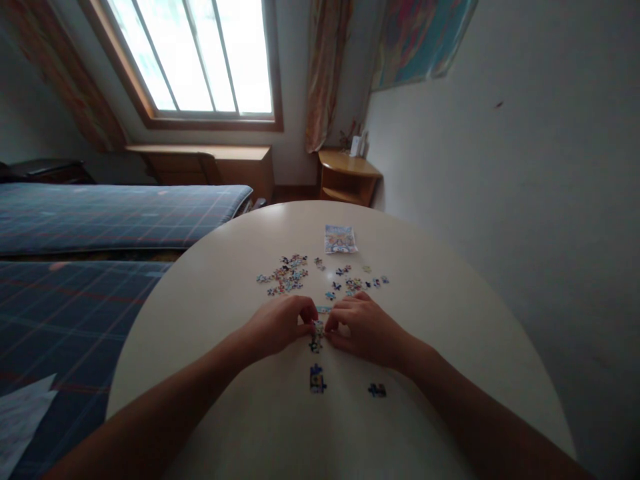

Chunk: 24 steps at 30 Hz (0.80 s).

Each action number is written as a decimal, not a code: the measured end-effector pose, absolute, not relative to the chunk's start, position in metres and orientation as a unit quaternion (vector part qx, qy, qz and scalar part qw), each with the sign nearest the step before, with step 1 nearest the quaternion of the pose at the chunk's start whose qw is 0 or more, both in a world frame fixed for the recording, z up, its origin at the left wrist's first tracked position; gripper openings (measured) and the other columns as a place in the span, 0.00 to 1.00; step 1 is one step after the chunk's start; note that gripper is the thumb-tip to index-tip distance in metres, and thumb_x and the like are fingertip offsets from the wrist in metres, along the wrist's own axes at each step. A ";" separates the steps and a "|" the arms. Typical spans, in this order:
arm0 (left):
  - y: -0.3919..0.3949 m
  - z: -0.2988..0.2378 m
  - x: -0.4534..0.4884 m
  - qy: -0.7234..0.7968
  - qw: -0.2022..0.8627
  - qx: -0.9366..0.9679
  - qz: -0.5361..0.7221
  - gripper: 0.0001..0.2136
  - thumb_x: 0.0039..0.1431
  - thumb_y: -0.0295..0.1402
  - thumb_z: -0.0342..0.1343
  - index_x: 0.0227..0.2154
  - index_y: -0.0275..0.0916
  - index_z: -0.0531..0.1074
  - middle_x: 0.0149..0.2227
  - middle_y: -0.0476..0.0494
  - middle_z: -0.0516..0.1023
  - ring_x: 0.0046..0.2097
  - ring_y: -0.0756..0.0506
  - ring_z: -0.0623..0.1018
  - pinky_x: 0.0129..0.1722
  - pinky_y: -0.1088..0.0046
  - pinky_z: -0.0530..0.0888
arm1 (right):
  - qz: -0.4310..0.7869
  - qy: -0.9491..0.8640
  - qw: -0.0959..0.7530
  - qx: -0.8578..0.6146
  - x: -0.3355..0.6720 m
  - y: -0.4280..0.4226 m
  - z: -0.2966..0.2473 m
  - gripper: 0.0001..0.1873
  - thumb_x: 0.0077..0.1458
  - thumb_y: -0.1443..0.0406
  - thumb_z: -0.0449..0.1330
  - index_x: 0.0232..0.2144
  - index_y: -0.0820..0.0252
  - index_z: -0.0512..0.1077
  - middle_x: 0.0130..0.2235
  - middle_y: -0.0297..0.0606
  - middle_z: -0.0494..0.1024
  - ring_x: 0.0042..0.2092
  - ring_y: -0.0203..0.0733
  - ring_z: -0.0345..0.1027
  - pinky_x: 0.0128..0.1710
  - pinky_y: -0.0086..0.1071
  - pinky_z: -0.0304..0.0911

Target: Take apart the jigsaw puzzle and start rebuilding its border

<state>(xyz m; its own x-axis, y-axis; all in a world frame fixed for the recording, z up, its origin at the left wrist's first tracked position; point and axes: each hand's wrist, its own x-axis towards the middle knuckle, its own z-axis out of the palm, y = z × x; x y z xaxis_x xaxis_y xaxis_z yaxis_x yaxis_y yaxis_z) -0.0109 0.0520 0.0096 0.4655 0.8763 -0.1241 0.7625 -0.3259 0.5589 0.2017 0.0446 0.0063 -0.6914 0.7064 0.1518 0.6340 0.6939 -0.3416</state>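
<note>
Jigsaw puzzle pieces [316, 344] lie joined in a small cluster between my hands at the middle of the white round table [240, 407]. My left hand [280, 325] pinches the cluster's left side with thumb and forefinger. From the right, my right hand [365, 330] has its fingertips closed at the cluster's other edge. A light blue strip of puzzle [324, 309] shows just beyond, partly covered by the fingers. Nearer to me lie a joined dark block of puzzle pieces [317, 380] and, to its right, a smaller puzzle section [377, 390].
Loose puzzle pieces [287, 275] form a heap at the left, with more scattered pieces [354, 285] at the right. Behind them lies a printed picture sheet [341, 239]. Beds with plaid covers [120, 217] border the table's left; a wall [505, 220] stands at the right.
</note>
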 end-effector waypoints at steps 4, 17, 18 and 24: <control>0.051 0.010 -0.010 0.508 0.283 0.808 0.099 0.05 0.52 0.31 0.61 0.33 0.41 0.77 0.33 0.49 0.82 0.31 0.48 0.76 0.31 0.74 0.67 | 0.132 -0.909 0.134 -0.372 0.201 0.044 0.007 0.02 0.53 0.65 0.63 0.29 0.56 0.76 0.32 0.31 0.79 0.37 0.38 0.72 0.45 0.36 0.51; 0.051 0.013 -0.010 0.508 0.271 0.813 0.094 0.04 0.54 0.31 0.62 0.33 0.42 0.77 0.33 0.50 0.82 0.32 0.48 0.77 0.32 0.74 0.67 | 0.132 -0.908 0.135 -0.373 0.199 0.043 0.006 0.01 0.51 0.66 0.65 0.29 0.56 0.77 0.31 0.31 0.79 0.36 0.38 0.71 0.43 0.35 0.49; 0.051 0.013 -0.011 0.508 0.269 0.813 0.094 0.04 0.54 0.32 0.62 0.34 0.42 0.77 0.33 0.51 0.82 0.31 0.48 0.76 0.32 0.74 0.66 | 0.132 -0.908 0.135 -0.373 0.199 0.044 0.006 0.01 0.51 0.66 0.65 0.29 0.56 0.76 0.31 0.31 0.79 0.36 0.38 0.71 0.43 0.35 0.49; 0.053 0.010 -0.013 0.525 0.243 0.812 0.083 0.07 0.54 0.35 0.63 0.37 0.45 0.79 0.34 0.51 0.82 0.33 0.47 0.77 0.34 0.73 0.68 | 0.132 -0.907 0.141 -0.375 0.202 0.045 0.005 0.01 0.52 0.66 0.64 0.29 0.56 0.76 0.32 0.31 0.79 0.36 0.38 0.71 0.44 0.35 0.49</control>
<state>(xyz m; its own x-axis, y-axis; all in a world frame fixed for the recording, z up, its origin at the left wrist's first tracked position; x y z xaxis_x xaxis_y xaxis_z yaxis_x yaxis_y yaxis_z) -0.0132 0.0533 0.0103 0.4359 0.8919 -0.1205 0.8118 -0.3319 0.4805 0.2022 0.0453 0.0052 -0.6793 0.7168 0.1573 0.6424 0.6844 -0.3448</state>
